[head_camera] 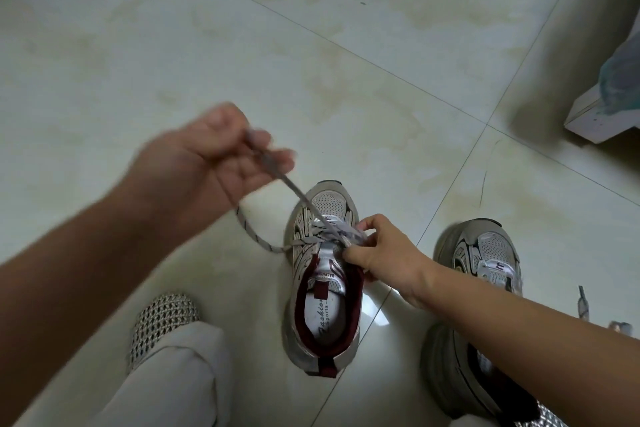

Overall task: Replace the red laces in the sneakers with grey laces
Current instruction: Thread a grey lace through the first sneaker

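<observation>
While you crouch over the tiled floor (346,45), the centre sneaker (322,288) stands upright, toe pointing away from you, its maroon-lined opening showing only a white printed insole (320,319); nothing else sits inside. Second sneaker (481,274) stands just to its right, partly hidden under your right forearm; its inside cannot be seen.

Your left hand (214,152) is raised above and to the left of the shoe, blurred, fingers curled around the grey lace (298,198), which is gripped between thumb and fingers. From there the lace runs taut, down and to the right, to the eyelets near the shoe's toe. A slack loop of the same lace hangs off the shoe's left side and lies on the floor.

Your right hand (381,250) rests at the right eyelet row, fingertips pinching the lace where it crosses the tongue.

Grey lace: flat, pale grey with darker flecks, threaded through only the lower eyelets; upper eyelets bare, tongue exposed.

Your left foot in a mesh slipper (162,319) and a pale trouser leg (166,381) lie at lower left. Another lace end (583,302) lies on the floor at far right.
</observation>
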`<action>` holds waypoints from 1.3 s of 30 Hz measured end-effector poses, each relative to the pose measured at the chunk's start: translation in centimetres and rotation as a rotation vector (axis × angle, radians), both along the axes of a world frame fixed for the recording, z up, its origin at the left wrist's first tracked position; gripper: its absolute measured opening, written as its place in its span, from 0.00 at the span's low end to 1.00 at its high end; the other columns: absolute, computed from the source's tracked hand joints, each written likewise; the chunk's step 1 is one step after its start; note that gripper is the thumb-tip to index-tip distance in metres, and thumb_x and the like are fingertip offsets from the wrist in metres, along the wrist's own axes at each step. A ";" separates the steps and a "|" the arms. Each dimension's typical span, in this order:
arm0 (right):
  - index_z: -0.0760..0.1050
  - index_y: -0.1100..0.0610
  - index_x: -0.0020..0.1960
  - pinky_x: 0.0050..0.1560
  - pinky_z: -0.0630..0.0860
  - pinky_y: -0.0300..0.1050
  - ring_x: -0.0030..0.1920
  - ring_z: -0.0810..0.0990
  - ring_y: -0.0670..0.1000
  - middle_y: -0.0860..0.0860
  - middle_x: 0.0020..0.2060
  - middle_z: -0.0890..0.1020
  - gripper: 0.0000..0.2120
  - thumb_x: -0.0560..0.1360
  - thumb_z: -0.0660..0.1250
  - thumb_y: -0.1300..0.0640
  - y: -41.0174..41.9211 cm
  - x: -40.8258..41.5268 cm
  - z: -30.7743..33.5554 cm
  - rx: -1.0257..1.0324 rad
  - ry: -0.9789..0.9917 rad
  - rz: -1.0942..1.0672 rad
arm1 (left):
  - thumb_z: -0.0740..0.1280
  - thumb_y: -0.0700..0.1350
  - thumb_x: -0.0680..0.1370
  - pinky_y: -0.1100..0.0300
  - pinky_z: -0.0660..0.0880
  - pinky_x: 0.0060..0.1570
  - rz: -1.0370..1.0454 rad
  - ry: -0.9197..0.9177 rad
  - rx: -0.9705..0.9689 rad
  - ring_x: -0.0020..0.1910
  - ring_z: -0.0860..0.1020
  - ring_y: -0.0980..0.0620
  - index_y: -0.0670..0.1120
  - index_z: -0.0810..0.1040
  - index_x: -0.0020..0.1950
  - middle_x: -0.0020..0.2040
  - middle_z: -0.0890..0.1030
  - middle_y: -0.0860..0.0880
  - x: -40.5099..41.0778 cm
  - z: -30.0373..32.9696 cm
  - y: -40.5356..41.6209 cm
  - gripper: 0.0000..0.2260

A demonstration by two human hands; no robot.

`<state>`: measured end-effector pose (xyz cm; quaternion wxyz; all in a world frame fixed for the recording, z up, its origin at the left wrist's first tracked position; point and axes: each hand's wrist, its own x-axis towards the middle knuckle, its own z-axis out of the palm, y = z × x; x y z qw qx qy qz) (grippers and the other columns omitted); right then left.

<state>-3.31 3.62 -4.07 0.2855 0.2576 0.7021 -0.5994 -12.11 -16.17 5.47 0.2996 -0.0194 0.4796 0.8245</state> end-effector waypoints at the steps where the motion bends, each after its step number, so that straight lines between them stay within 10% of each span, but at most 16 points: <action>1: 0.67 0.58 0.54 0.28 0.70 0.38 0.32 0.72 0.49 0.53 0.37 0.74 0.16 0.71 0.69 0.64 0.0 0.1 0.0 0.002 0.005 0.003 | 0.56 0.37 0.73 0.58 0.77 0.40 -0.066 -0.115 0.266 0.30 0.75 0.53 0.42 0.71 0.37 0.31 0.77 0.47 -0.7 1.2 -1.1 0.07; 3: 0.68 0.58 0.54 0.32 0.71 0.42 0.33 0.72 0.51 0.52 0.37 0.73 0.14 0.71 0.68 0.65 0.0 0.1 0.0 0.016 0.026 0.017 | 0.54 0.36 0.76 0.63 0.72 0.26 -0.097 -0.109 0.201 0.25 0.69 0.55 0.42 0.70 0.39 0.30 0.73 0.47 -1.5 1.8 -2.4 0.08; 6: 0.70 0.56 0.49 0.39 0.72 0.47 0.37 0.72 0.53 0.52 0.36 0.72 0.10 0.71 0.67 0.65 0.0 0.1 0.0 0.062 0.100 0.070 | 0.59 0.34 0.76 0.66 0.63 0.20 -0.075 0.331 -0.963 0.20 0.64 0.59 0.48 0.70 0.38 0.29 0.74 0.49 0.1 -2.4 -1.9 0.11; 8: 0.70 0.55 0.48 0.41 0.71 0.48 0.38 0.71 0.53 0.53 0.37 0.72 0.10 0.71 0.66 0.66 -0.1 0.1 0.0 0.101 0.152 0.107 | 0.65 0.41 0.76 0.68 0.67 0.29 -0.400 0.543 -1.239 0.27 0.70 0.61 0.50 0.74 0.47 0.40 0.78 0.49 2.5 -5.0 -0.3 0.04; 12: 0.70 0.53 0.49 0.42 0.73 0.49 0.37 0.71 0.52 0.53 0.38 0.74 0.11 0.71 0.66 0.65 -0.1 0.3 0.0 0.171 0.227 0.168 | 0.65 0.52 0.76 0.62 0.70 0.46 -0.826 0.537 -1.320 0.46 0.76 0.55 0.48 0.77 0.56 0.47 0.79 0.51 4.3 -8.5 1.1 0.12; 16: 0.70 0.52 0.47 0.43 0.73 0.49 0.37 0.71 0.51 0.53 0.39 0.74 0.10 0.71 0.66 0.64 0.0 0.3 0.0 0.174 0.242 0.195 | 0.65 0.45 0.77 0.70 0.65 0.29 -0.843 0.526 -1.183 0.23 0.70 0.65 0.45 0.74 0.36 0.29 0.72 0.54 3.6 -8.3 1.6 0.10; 23: 0.70 0.50 0.51 0.47 0.74 0.50 0.41 0.72 0.52 0.52 0.44 0.73 0.13 0.72 0.64 0.65 -0.2 0.4 0.6 0.195 0.274 0.269 | 0.60 0.43 0.73 0.65 0.67 0.32 -0.653 0.017 -0.316 0.30 0.67 0.56 0.48 0.74 0.32 0.30 0.70 0.52 1.6 -4.4 1.8 0.10; 28: 0.77 0.59 0.47 0.48 0.69 0.38 0.46 0.71 0.49 0.50 0.45 0.69 0.04 0.73 0.68 0.61 -1.2 0.1 1.4 0.398 0.474 0.539 | 0.63 0.45 0.76 0.67 0.70 0.38 -0.539 0.279 -0.581 0.33 0.71 0.58 0.52 0.77 0.32 0.30 0.75 0.56 1.8 -4.6 3.9 0.12; 33: 0.75 0.57 0.32 0.34 0.69 0.39 0.29 0.69 0.47 0.46 0.25 0.74 0.15 0.77 0.60 0.63 0.9 -1.6 2.7 0.078 0.256 -0.079 | 0.63 0.42 0.77 0.59 0.70 0.44 -0.122 0.465 -1.103 0.40 0.70 0.55 0.46 0.73 0.52 0.42 0.71 0.50 1.8 -6.9 4.1 0.05; 39: 0.69 0.60 0.34 0.30 0.70 0.42 0.28 0.66 0.51 0.54 0.27 0.68 0.15 0.79 0.56 0.58 4.1 -2.2 2.7 0.148 0.050 -0.299 | 0.65 0.40 0.73 0.52 0.72 0.53 -0.468 0.505 -1.311 0.48 0.72 0.48 0.49 0.69 0.46 0.46 0.71 0.48 5.0 -9.8 2.5 0.07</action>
